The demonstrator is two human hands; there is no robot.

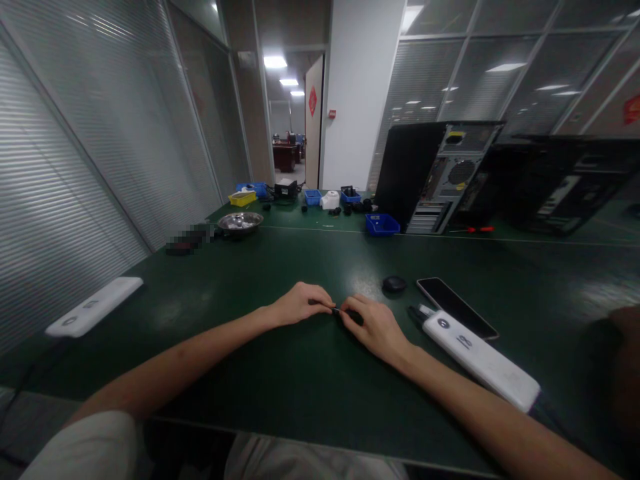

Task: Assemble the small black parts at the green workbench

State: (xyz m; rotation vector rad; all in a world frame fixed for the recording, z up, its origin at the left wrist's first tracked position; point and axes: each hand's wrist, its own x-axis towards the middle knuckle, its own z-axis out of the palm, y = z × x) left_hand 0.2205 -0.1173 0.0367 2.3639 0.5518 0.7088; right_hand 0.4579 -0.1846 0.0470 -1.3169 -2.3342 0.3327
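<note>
Both my hands rest on the dark green table (300,373) near its front edge. My left hand (301,303) is closed in a pinch on one end of a small dark object (345,313). My right hand (376,327) curls its fingers around the other end of it. The object is thin and black; I cannot make out what it is. A white power bank (483,360) with a cable lies just right of my right wrist, beside a black phone (456,307) lying face up. A small round black part (395,284) sits behind my right hand.
Another white power bank (95,305) lies at the left edge. At the back stand an open computer case (440,175), a second case (565,180), blue bins (382,225), a yellow bin (242,198), a metal bowl (241,222) and a red-handled screwdriver (475,229).
</note>
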